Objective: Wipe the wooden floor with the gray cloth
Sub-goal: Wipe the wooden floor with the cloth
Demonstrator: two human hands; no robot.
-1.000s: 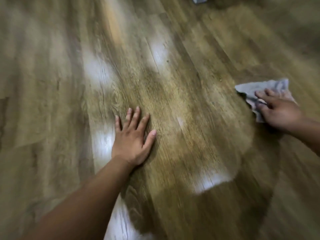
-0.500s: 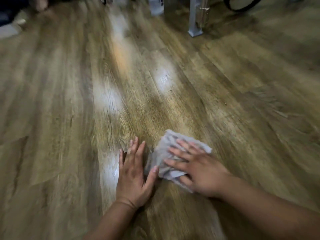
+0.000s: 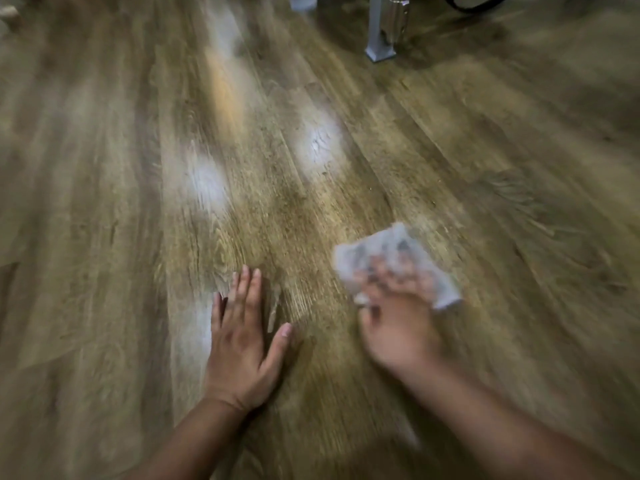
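Note:
The wooden floor [image 3: 138, 202] fills the view, with pale light reflections on its planks. A crumpled gray cloth [image 3: 391, 247] lies on it right of centre. My right hand [image 3: 398, 327] presses down on the cloth's near part with its fingers stretched over it; the hand and cloth are blurred by motion. My left hand [image 3: 242, 341] lies flat on the floor to the left of the cloth, fingers straight and thumb spread, a short gap away from it.
A gray metal furniture leg [image 3: 379, 36] stands on the floor at the top, right of centre. A black curved cable or hoop [image 3: 474, 6] lies beyond it. A pale object [image 3: 303, 1] sits at the top edge.
My right hand swept the cloth from the far right to beside my left hand, and now it has slid back to the right. The left hand stays planted.

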